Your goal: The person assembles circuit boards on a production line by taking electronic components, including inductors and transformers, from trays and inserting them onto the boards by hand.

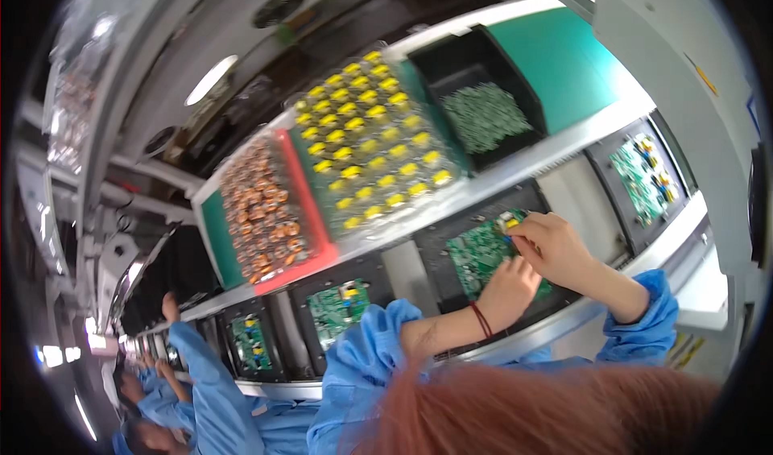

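Leaning over a green circuit board (471, 255), I have both hands at its right-hand side, where it sits in a black carrier (440, 278). My right hand (555, 252) reaches in with thumb and forefinger brought close together beside a small yellow component (512, 223) near the board's upper edge; I cannot tell whether the fingertips grip it or only touch it. My left hand (509, 295) is just below and to the left of the right one, over the lower part of the board, fingers curled inward and nearly closed; whether anything is in them is hidden from view. A thin red band (481, 320) circles my left wrist. Beyond my hands, on the green desk (564, 60), a black bin (441, 62) holds a heap of small grey-green parts (487, 117). Left of that bin, rows of yellow-topped parts (368, 146) stand in clear packing, and farther left a red tray (314, 205) carries copper-coloured coils (266, 205). Another populated board (642, 179) lies to the right of my hands, and one more (338, 310) to their left. Well off to my left is a co-worker's hand (170, 307).
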Tool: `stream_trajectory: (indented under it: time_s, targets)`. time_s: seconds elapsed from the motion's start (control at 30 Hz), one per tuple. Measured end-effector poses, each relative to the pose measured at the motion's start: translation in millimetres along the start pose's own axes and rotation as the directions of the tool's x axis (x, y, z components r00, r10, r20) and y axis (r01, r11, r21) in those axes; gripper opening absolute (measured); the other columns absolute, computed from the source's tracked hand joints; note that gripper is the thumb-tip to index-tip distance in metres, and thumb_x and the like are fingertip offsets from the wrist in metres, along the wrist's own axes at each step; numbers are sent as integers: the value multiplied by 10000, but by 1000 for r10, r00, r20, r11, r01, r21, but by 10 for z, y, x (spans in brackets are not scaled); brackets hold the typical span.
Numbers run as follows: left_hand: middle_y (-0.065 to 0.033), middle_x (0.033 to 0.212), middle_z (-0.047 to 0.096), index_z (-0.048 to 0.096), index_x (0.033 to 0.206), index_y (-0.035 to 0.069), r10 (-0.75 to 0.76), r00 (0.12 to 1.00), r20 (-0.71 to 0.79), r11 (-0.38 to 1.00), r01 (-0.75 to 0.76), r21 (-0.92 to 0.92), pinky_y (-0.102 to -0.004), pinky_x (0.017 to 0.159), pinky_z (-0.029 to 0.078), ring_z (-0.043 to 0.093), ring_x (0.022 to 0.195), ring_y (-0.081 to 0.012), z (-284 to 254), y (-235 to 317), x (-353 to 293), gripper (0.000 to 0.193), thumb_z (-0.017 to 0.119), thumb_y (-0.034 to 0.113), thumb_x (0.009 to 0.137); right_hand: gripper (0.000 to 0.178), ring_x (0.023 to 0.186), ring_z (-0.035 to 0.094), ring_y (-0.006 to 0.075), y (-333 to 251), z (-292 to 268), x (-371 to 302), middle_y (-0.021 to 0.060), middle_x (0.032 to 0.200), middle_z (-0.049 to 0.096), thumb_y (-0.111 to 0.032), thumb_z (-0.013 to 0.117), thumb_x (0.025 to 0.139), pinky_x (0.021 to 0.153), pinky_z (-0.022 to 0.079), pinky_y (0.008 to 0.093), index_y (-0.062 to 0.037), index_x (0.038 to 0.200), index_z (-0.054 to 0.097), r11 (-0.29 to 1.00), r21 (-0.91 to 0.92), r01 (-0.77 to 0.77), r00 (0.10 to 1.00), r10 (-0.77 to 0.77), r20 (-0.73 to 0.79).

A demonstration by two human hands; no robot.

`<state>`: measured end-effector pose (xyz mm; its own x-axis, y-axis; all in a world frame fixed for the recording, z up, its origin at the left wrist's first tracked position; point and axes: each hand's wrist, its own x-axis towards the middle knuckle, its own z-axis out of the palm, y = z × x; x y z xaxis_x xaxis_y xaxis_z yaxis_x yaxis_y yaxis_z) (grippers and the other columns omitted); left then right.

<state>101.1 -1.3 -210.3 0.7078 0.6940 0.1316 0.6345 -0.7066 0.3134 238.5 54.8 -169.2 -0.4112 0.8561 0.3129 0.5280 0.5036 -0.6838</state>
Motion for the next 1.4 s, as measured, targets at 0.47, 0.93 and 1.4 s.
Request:
stream_trajectory:
  time_s: [0.47,0.93,1.4]
  targets:
    - [-101,950,610,623,1050,45,-310,920,-240,947,320,4,-388,782,459,582,889,-293,-1230,-1015,-1665,274,631,29,777,306,629,653,289,-576,1477,1782,135,649,637,-321,572,841,537,502,406,-43,717,597,934,-334,130,991,-133,15]
    - [-66,983,579,616,995,65,-453,631,-630,734,665,139,-437,956,342,536,963,-242,-1413,-1698,-2236,192,609,93,805,413,630,642,322,-686,1488,2075,186,702,651,-387,679,677,619,522,404,23,714,644,976,-132,-171,985,169,-27]
    - [-157,952,540,588,1042,-7,-506,649,-567,724,678,130,-408,801,450,536,904,-334,-1399,-1914,-2246,217,578,63,837,247,631,597,117,151,151,-89,103,972,632,-263,449,961,511,450,198,-53,1062,531,322,922,-216,873,487,35]
